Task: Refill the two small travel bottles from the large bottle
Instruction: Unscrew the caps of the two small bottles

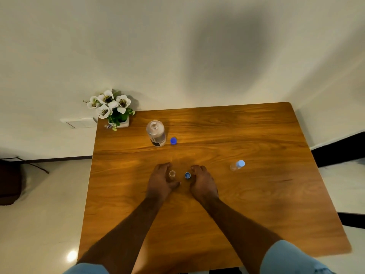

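Observation:
My left hand (161, 179) curls around a small clear travel bottle (172, 173) that stands uncapped in the middle of the wooden table (246, 194). Its small blue cap (187, 175) is at the fingertips of my right hand (202, 179), which pinches it, open side up. The large clear bottle (156, 133) stands uncapped farther back, with its blue cap (173, 141) lying just to its right. A second small travel bottle (237, 165), with a pale blue cap on, stands at the right.
A white pot of white artificial flowers (111, 107) sits at the table's far left corner against the wall. The floor drops away on the left and right of the table.

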Tool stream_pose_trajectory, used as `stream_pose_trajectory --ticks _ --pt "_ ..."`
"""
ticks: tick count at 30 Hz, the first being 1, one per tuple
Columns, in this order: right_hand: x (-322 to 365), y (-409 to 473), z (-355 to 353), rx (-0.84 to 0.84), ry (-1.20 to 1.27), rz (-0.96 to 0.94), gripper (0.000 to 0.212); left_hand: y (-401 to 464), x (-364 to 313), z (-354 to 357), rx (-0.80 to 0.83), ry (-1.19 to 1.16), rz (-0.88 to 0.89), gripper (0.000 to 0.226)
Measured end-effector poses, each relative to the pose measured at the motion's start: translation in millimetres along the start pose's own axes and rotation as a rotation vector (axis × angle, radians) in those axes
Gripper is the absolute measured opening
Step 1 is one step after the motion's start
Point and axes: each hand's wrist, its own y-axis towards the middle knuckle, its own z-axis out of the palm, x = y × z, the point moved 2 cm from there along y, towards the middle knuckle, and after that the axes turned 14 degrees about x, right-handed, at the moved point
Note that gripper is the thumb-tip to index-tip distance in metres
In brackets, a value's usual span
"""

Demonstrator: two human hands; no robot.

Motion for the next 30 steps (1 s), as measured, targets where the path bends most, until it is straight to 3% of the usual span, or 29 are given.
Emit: stream_pose_trajectory --ticks 3,7,11,15,20,27,30 --pt "0 -17 -23 -0.076 0.019 -0.091 0.050 -5 -20 -3 -0.042 0.051 0.099 0.091" --pt "-3 -37 -78 -0.268 0.065 -0.199 0.040 -5 -70 -1 -0.105 0.096 0.307 0.088" --pt "-36 -52 -133 -0.404 0.086 -0.129 0.037 3 -124 28 0.000 0.120 0.411 0.082" --pt "-86 -61 -161 -0.459 0.109 -0.049 0.039 21 -157 77 0.153 0.017 0.330 0.085" --pt "-136 -66 -169 -0.395 0.112 0.001 0.037 48 -162 122 0.259 -0.064 0.181 0.088" --pt "-171 -70 -175 -0.327 0.117 -0.031 0.033 67 -158 144 0.139 -0.042 0.149 0.034" --pt "-164 -70 -192 -0.322 0.088 -0.081 0.031 62 -174 132 0.092 -0.122 0.154 0.037"
